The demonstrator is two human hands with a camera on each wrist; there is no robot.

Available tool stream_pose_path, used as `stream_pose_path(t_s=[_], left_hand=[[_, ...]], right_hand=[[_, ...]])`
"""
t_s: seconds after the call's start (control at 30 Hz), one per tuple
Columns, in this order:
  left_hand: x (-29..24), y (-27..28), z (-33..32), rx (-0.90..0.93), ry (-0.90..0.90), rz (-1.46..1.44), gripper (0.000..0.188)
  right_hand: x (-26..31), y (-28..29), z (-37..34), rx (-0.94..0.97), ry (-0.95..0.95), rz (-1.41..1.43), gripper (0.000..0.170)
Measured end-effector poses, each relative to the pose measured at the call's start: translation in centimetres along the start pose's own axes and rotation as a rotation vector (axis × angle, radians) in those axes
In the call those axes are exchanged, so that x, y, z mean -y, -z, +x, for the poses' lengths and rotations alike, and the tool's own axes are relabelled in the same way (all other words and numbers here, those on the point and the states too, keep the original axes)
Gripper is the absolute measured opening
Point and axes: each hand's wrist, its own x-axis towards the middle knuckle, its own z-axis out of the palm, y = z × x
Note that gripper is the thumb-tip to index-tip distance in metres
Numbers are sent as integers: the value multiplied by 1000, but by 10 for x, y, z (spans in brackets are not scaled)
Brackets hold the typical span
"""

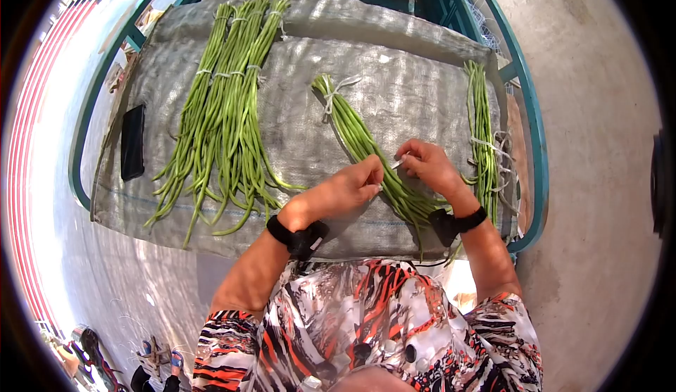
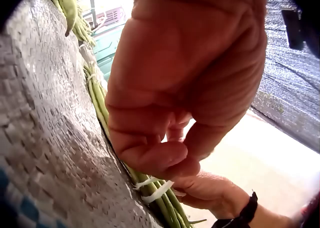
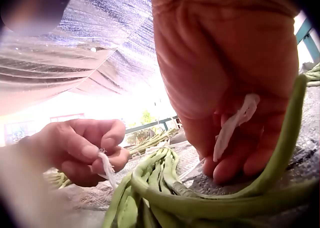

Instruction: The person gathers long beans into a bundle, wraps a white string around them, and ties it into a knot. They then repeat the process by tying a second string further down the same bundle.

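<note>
A bunch of long green beans (image 1: 358, 133) lies slantwise in front of the person, its upper end bound with a white strip (image 1: 329, 96). Lower down, a second white strip (image 2: 159, 193) passes around the beans. The left hand (image 1: 350, 183), on the bunch's left side, pinches one end of this strip (image 3: 106, 165) between thumb and fingers. On the other side, the right hand (image 1: 431, 168) holds the opposite end against its curled fingers, with a short tail showing in the right wrist view. Both hands are close over the beans, whose loose tips spread toward the person.
Several tied bean bunches (image 1: 229, 89) lie together at the left, beside a black phone (image 1: 132, 142). Another bunch (image 1: 480, 110) is at the right edge with loose white strips (image 1: 501, 154). A grey woven sheet (image 1: 310, 58) sits inside a teal metal rail (image 1: 536, 138).
</note>
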Motion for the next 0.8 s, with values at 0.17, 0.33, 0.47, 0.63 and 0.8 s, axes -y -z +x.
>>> stream_pose_path(t_s=[0.17, 0.33, 0.47, 0.63, 0.8], left_hand=[[-14, 9, 1, 74, 166, -357, 15], [-18, 9, 4, -193, 282, -635, 19], [-4, -2, 16, -296, 210, -561, 21], [-2, -21, 34, -249, 136, -405, 24], [-2, -16, 33, -202, 79, -182, 10]], right_hand=[[1, -2, -1, -29, -35, 11, 15], [7, -3, -8, -150, 12, -22, 16], [37, -12, -27, -223, 139, -147, 16], [67, -26, -37, -319, 345, -326, 17], [72, -20, -35, -378, 358, -10, 26]])
